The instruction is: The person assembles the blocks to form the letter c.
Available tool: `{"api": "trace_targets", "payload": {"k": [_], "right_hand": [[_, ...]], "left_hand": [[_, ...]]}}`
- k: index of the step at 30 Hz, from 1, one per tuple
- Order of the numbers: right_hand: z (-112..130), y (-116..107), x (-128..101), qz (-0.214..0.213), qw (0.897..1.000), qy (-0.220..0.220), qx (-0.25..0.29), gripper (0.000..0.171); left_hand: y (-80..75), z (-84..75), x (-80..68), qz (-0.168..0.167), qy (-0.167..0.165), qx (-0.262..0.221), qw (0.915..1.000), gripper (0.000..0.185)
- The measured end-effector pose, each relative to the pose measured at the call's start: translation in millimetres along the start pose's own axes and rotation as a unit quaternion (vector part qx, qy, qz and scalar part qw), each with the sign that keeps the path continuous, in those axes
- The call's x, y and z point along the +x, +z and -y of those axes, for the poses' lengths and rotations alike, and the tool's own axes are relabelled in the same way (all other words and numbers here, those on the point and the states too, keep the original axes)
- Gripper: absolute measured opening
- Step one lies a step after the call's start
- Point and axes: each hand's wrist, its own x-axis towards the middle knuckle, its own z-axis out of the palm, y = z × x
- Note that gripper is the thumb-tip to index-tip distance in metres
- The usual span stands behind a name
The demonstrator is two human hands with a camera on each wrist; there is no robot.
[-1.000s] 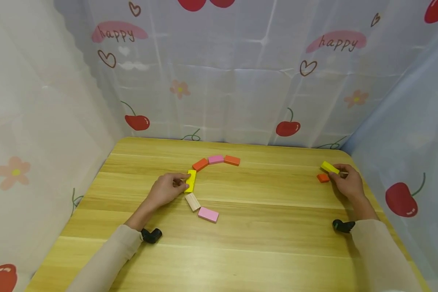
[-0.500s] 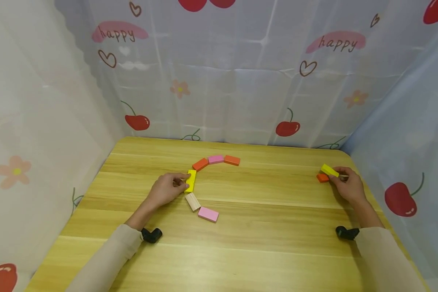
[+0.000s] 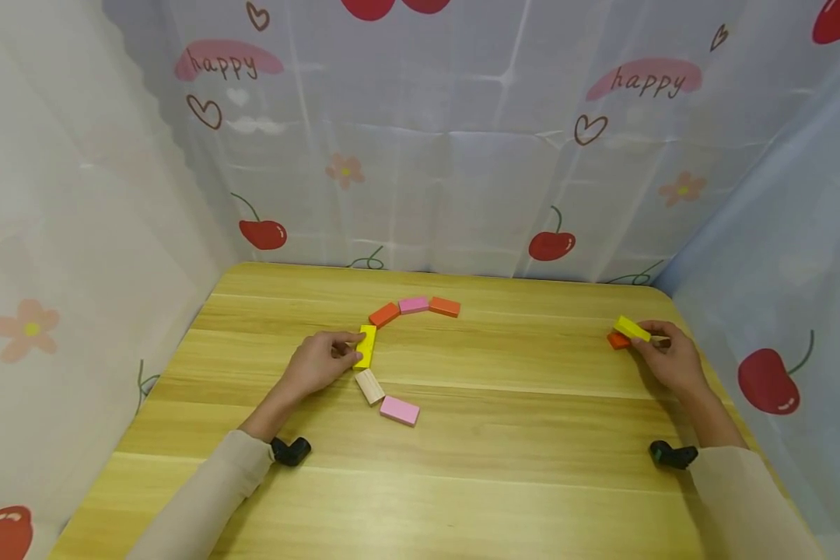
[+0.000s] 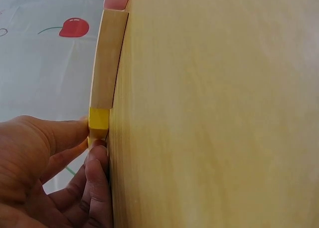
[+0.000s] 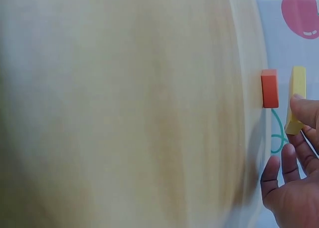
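My left hand (image 3: 320, 363) pinches a yellow block (image 3: 367, 347) that lies on the table; in the left wrist view the thumb and fingers (image 4: 97, 170) are at the end of this yellow block (image 4: 98, 119). Against its near end lies a plain wood block (image 3: 369, 386), followed by a pink block (image 3: 400, 411). On the right, my right hand (image 3: 672, 364) holds another yellow block (image 3: 632, 328) between thumb and fingers. That yellow block (image 5: 297, 83) is raised off the table, apart from the orange block (image 5: 269, 90) beside it.
Beyond the left hand's block, an orange block (image 3: 384, 315), a pink block (image 3: 414, 306) and another orange block (image 3: 445, 307) continue a curve. The wooden table (image 3: 504, 467) has printed curtains (image 3: 434, 194) at its back and sides. Black devices (image 3: 291, 452) sit at both wrists.
My right hand has shifted slightly toward me with its yellow block, which now partly covers the orange block in the head view. The left hand and the curve of blocks stay put.
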Motion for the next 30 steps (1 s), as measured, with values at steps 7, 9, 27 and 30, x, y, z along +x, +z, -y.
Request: {"api": "trace_targets", "payload": {"k": [7, 9, 27, 30], "right_hand": [[1, 1, -7, 0.003, 1.0, -0.018, -0.019, 0.053], [1, 2, -8, 0.003, 1.0, -0.023, -0.021, 0.052], [13, 13, -23, -0.008, 0.996, -0.091, -0.014, 0.041], [17, 14, -25, -0.003, 0.995, -0.103, -0.008, 0.04]], "left_hand": [[-0.3, -0.5, -0.2, 0.002, 0.001, -0.003, 1.0, 0.039], [-0.3, -0.2, -0.4, 0.002, 0.001, -0.004, 1.0, 0.039], [0.3, 0.1, -1.3, -0.003, 0.001, -0.002, 1.0, 0.04], [0.3, 0.3, -0.7, -0.004, 0.003, -0.001, 1.0, 0.039]]}}
